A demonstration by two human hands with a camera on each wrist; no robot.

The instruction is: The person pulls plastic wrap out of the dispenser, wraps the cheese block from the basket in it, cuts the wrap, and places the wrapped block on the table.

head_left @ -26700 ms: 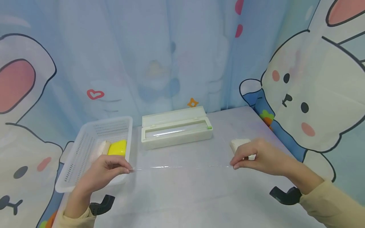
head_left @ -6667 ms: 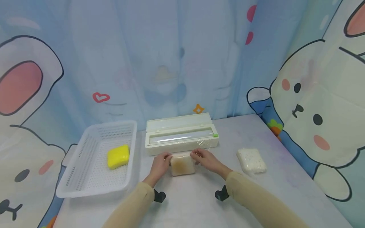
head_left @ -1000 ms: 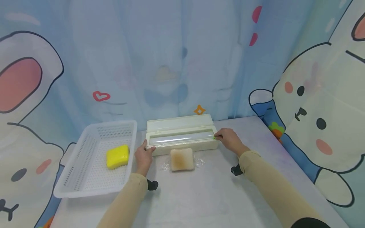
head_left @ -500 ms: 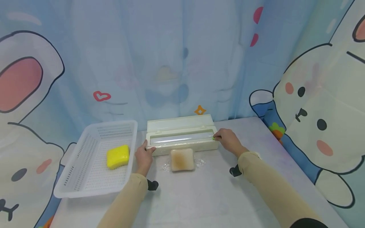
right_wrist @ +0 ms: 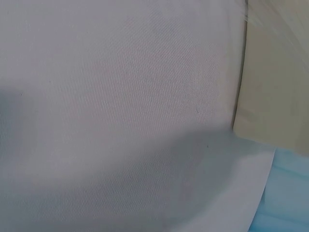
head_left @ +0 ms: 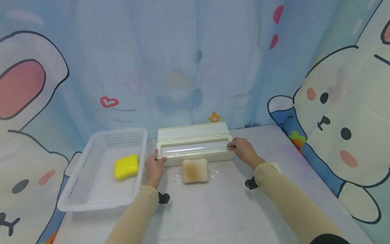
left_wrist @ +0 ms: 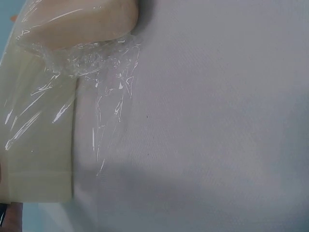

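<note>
A cream cling film dispenser (head_left: 195, 158) stands at the back of the table, its lid raised and a film roll showing inside. My left hand (head_left: 154, 168) grips the box's left end, thumb against the front. At the right end, my right hand (head_left: 243, 149) pinches the small green slide cutter (head_left: 227, 147), mostly covered by the fingertips. Before the box lies a rounded white block (head_left: 195, 170) with a toasted-brown patch, crumpled clear film (head_left: 214, 174) around it. The left wrist view shows film (left_wrist: 91, 63) stretching from the block (left_wrist: 91, 26) over the box front (left_wrist: 43, 145).
A white perforated basket (head_left: 100, 205) stands on the left with a yellow block (head_left: 126, 167) inside. A pale bit of something shows behind the right sleeve (head_left: 283, 189). A printed curtain (head_left: 182, 61) hangs behind the table (head_left: 207, 217).
Earlier my hands stretched a film sheet, then held the browned block, which came from the basket. Both have since moved to the dispenser; over the last second the right hand shifts slightly left.
</note>
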